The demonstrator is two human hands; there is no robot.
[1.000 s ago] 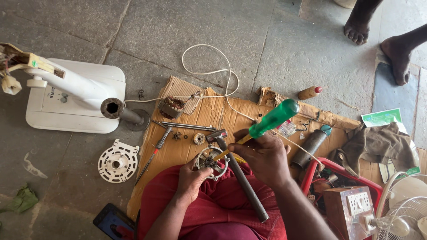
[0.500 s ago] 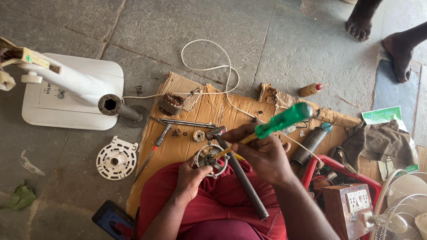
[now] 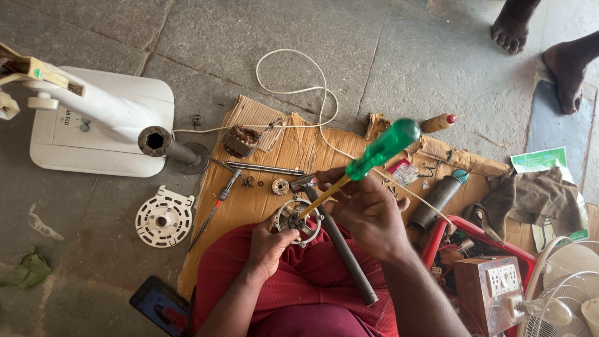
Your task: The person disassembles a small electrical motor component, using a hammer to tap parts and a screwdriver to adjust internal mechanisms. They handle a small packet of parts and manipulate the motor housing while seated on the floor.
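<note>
1. Head view: the left hand (image 3: 269,244) clasps the round metal motor housing (image 3: 298,219) over the lap, at the cardboard sheet (image 3: 299,156)'s near edge.
2. The right hand (image 3: 368,209) pinches a green-handled screwdriver (image 3: 368,159), tip in the housing; it looks rigid, fairly heavy, best gripped by its rim.

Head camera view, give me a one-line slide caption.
Right hand works a green-handled screwdriver into a round metal motor part steadied by the left hand.

I sit on a grey stone-slab floor (image 3: 387,43) in even daylight, a torn sheet of brown cardboard (image 3: 299,150) spread across the middle of the frame, with another person's bare feet (image 3: 543,43) standing at the upper right corner.
</note>
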